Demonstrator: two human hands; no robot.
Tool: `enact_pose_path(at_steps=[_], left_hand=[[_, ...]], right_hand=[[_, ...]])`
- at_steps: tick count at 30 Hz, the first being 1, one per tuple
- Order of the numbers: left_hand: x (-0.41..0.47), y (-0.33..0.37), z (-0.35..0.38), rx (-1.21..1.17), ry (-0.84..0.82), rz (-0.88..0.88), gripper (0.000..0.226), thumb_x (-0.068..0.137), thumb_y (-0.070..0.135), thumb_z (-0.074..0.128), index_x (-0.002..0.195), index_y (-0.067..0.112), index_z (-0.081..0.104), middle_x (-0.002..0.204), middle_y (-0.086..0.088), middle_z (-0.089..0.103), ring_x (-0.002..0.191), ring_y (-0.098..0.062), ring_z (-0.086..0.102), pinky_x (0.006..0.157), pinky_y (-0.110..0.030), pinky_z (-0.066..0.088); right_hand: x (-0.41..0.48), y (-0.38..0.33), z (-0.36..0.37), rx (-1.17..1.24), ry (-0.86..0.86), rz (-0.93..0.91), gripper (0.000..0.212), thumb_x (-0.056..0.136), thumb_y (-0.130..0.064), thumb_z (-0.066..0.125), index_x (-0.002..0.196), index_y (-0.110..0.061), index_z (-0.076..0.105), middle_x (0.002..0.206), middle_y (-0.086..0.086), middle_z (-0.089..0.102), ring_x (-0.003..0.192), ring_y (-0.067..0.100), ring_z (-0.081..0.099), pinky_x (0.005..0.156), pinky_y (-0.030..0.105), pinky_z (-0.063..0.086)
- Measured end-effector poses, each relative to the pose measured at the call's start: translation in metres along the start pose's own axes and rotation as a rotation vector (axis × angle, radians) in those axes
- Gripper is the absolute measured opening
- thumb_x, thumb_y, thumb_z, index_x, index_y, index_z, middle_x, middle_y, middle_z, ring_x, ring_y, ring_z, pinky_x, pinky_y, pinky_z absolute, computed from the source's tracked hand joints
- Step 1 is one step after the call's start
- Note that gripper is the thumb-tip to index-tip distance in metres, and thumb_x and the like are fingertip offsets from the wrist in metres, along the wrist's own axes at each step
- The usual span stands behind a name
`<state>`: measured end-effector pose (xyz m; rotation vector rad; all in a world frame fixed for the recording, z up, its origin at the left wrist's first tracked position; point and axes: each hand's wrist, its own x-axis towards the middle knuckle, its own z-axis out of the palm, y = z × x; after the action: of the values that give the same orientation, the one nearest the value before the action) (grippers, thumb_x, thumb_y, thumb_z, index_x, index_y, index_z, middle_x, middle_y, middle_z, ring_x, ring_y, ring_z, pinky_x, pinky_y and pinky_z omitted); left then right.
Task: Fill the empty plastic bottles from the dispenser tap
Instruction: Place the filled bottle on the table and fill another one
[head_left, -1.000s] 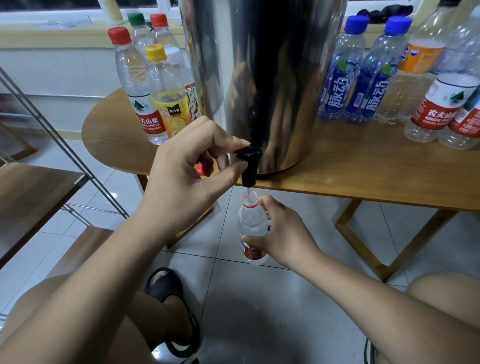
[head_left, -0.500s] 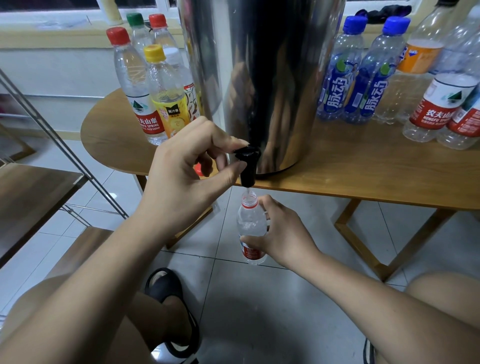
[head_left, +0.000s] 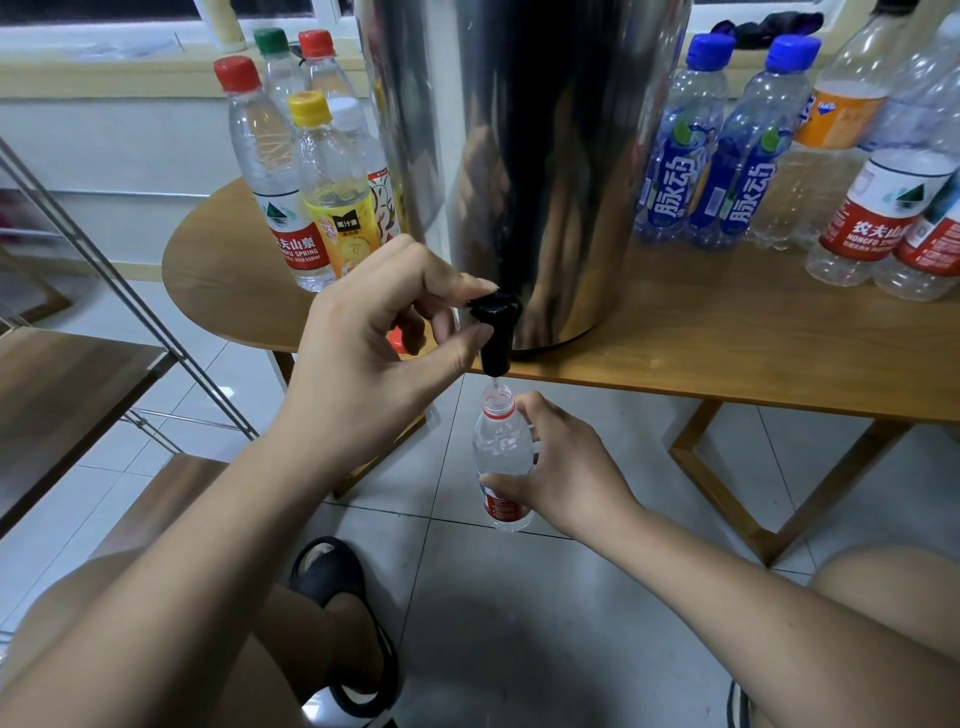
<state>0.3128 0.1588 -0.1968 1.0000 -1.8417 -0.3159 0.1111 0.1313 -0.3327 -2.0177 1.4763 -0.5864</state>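
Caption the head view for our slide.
Left hand pinches the black tap; right hand holds an uncapped bottle beneath.

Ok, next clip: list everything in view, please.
dispenser: 1, steel, table centre
tap: 1, black, dispenser base
held bottle: 1, clear, red label, uncapped, under tap
left bottles: 4, red, green, red, yellow caps, table left
blue-cap bottles: 2, blue labels, right of dispenser
right bottles: at least 3, clear, orange or red labels, table's right end
table: 1, wooden
slipper: 1, black, on a foot
left hand: pinches tap
right hand: holds held bottle
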Motion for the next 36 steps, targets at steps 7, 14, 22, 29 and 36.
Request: enact_pose_path(at_steps=[7,14,22,29,36], left_hand=[[-0.002,-0.005,-0.001,0.031,0.003,0.0,0.03,0.095,0.007,0.084,0.122,0.016,0.072,0.091,-0.008,0.064,0.082,-0.027,0.064,0.069,-0.049,0.051],[-0.001,-0.015,-0.014,0.073,-0.02,-0.028,0.03,0.103,0.018,0.077,0.132,0.016,0.07,0.113,-0.002,0.073,0.094,-0.028,0.071,0.073,-0.046,0.056],[0.001,-0.059,-0.026,0.31,-0.051,-0.237,0.031,0.097,0.032,0.082,0.126,0.03,0.073,0.111,0.012,0.074,0.106,-0.008,0.07,0.088,-0.034,0.06],[-0.006,-0.102,-0.021,0.462,-0.166,-0.387,0.039,0.093,0.043,0.084,0.127,0.029,0.071,0.115,0.011,0.068,0.104,-0.011,0.066,0.084,-0.024,0.055],[-0.011,-0.109,-0.012,0.501,-0.153,-0.33,0.032,0.096,0.029,0.082,0.126,0.029,0.071,0.109,0.012,0.068,0.102,-0.016,0.065,0.088,-0.043,0.061]], right_hand=[[-0.001,0.001,0.0,0.036,0.014,0.0,0.072,0.074,-0.052,0.09,0.128,-0.048,0.044,0.133,-0.016,0.065,0.114,0.015,0.065,0.097,0.042,0.059],[-0.005,0.001,-0.003,0.052,0.032,-0.036,0.06,0.076,-0.045,0.09,0.12,-0.042,0.049,0.119,-0.017,0.064,0.106,0.011,0.062,0.09,0.037,0.058],[-0.008,0.001,-0.003,0.07,0.035,-0.044,0.07,0.072,-0.05,0.092,0.128,-0.043,0.05,0.123,-0.019,0.065,0.11,0.008,0.065,0.093,0.037,0.06],[-0.015,0.001,-0.008,0.098,0.024,-0.053,0.065,0.071,-0.054,0.089,0.121,-0.044,0.05,0.118,-0.02,0.066,0.108,0.006,0.065,0.092,0.038,0.061],[-0.024,-0.001,-0.012,0.127,0.016,-0.08,0.069,0.07,-0.055,0.09,0.126,-0.043,0.052,0.119,-0.021,0.066,0.109,0.006,0.066,0.091,0.039,0.061]])
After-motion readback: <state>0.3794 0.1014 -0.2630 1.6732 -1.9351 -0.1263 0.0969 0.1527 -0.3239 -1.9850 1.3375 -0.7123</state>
